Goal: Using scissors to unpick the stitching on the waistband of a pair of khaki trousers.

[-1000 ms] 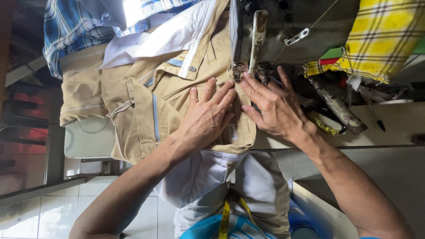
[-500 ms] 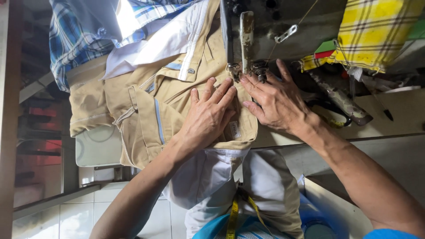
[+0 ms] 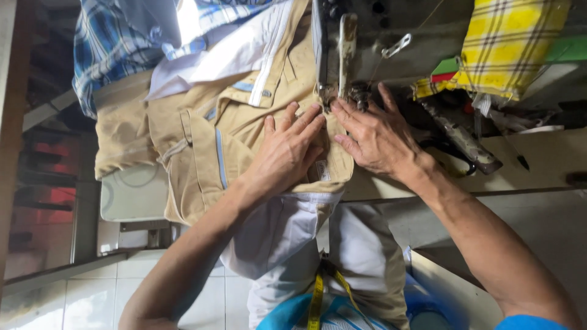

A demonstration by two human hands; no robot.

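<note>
Under the sewing machine point(image 3: 342, 55), tan trousers point(image 3: 244, 122) lie on the worktop point(image 3: 550, 159), stretching leftward; left hand point(image 3: 287, 146) and right hand point(image 3: 376, 137) press them with flat, open fingers beside the needle

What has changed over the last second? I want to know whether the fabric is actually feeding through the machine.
Little has visibly changed. The left hand and right hand stay flat on the tan garment, fingertips close to the needle area of the sewing machine. Nothing was picked up or let go. Any feed of the cloth is too slight to tell; the small shift in framing looks like head movement.
</note>
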